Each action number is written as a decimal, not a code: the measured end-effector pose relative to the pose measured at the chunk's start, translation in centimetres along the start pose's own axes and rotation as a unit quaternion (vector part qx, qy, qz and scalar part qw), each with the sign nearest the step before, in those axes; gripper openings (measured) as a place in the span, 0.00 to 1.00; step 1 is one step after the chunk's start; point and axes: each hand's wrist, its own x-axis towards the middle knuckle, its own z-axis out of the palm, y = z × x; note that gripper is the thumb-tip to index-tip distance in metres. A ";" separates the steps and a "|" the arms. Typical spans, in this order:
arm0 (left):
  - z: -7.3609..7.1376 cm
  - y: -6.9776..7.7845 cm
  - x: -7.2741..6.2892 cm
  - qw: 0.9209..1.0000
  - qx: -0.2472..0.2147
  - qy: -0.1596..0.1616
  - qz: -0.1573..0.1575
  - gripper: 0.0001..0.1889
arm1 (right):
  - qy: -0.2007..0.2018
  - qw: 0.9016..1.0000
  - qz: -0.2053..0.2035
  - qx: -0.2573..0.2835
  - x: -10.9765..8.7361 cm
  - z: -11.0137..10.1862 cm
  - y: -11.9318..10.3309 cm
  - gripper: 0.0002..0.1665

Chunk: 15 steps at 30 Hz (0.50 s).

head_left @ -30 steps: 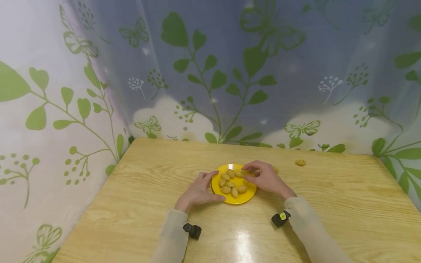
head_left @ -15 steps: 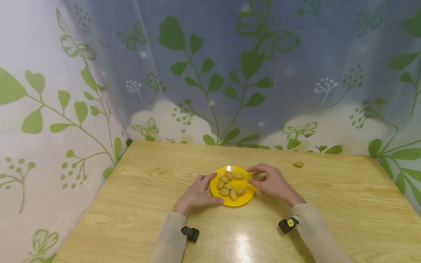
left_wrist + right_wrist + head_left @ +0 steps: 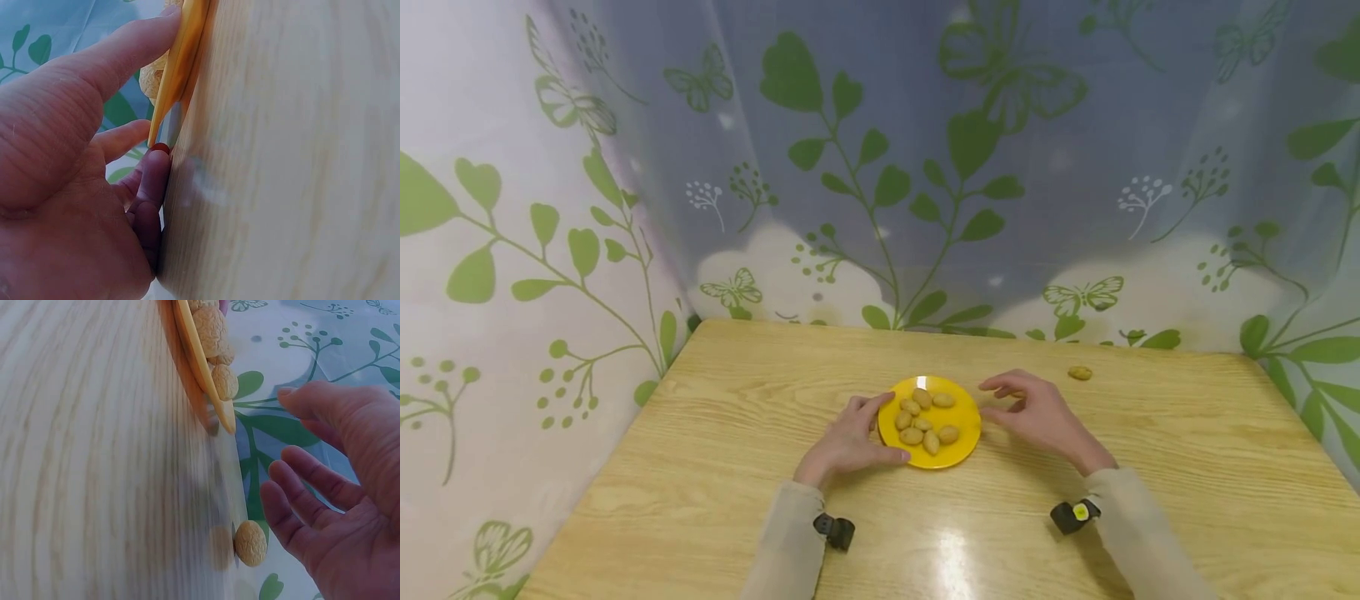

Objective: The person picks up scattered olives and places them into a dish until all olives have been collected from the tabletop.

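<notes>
A round yellow plate (image 3: 964,427) holds several tan, wrinkled oval pieces (image 3: 948,434) that look like dried dates. My left hand (image 3: 850,442) grips its left side. In the left wrist view the left thumb (image 3: 134,47) reaches over the plate's top and the other fingers sit at the rim's underside. Just right of the plate hovers my right hand (image 3: 1037,412), fingers loosely bent and apart, holding nothing. The right wrist view shows a gap between that hand and the plate, with one loose wrinkled piece (image 3: 251,544) on the table beside the fingers.
The wood-grain table (image 3: 737,367) carries a single wrinkled piece (image 3: 1080,373) at the back right. A curtain (image 3: 850,250) with leaf and butterfly prints hangs along its back and left edges. Both wrists wear small black cameras (image 3: 835,532).
My right hand has drawn back to the right from over the plate, and the piece at its fingertips now lies on the plate. The left hand has kept its hold.
</notes>
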 end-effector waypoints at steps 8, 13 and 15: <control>0.0 0.0 0.0 1.000 -0.003 -0.002 -0.006 0.52 | 0.011 1.000 0.003 -0.004 -0.4 -0.5 0.9 0.20; 0.0 0.0 0.0 1.000 -0.004 -0.001 -0.008 0.52 | 0.015 1.000 0.010 0.002 -0.8 -1.0 1.4 0.20; 0.0 0.0 0.0 1.000 -0.004 -0.002 -0.007 0.52 | 0.017 1.000 0.014 0.004 -0.8 -1.2 1.6 0.20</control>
